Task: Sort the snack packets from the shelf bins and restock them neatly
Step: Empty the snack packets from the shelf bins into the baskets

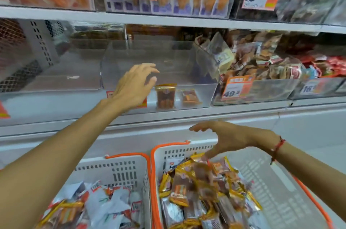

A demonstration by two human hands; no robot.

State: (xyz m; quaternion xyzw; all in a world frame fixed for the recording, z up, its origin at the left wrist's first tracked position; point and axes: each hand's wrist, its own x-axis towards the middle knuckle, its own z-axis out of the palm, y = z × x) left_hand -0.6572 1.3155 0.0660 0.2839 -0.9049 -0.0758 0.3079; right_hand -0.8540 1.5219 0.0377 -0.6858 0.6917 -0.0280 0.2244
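The left hand [133,83] hovers spread and empty at the clear bin [187,95], where two packets [166,95] stand; the right hand [227,138] reaches loose-fingered over the basket [271,182] of packets (contact blurred); best stand each new one upright beside those

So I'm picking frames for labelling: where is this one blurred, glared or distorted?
Head view: motion blur smears the right hand and packets under it; the left hand is sharper; the clear bin shows pale reflections; the shelf edge bows from wide-angle distortion.
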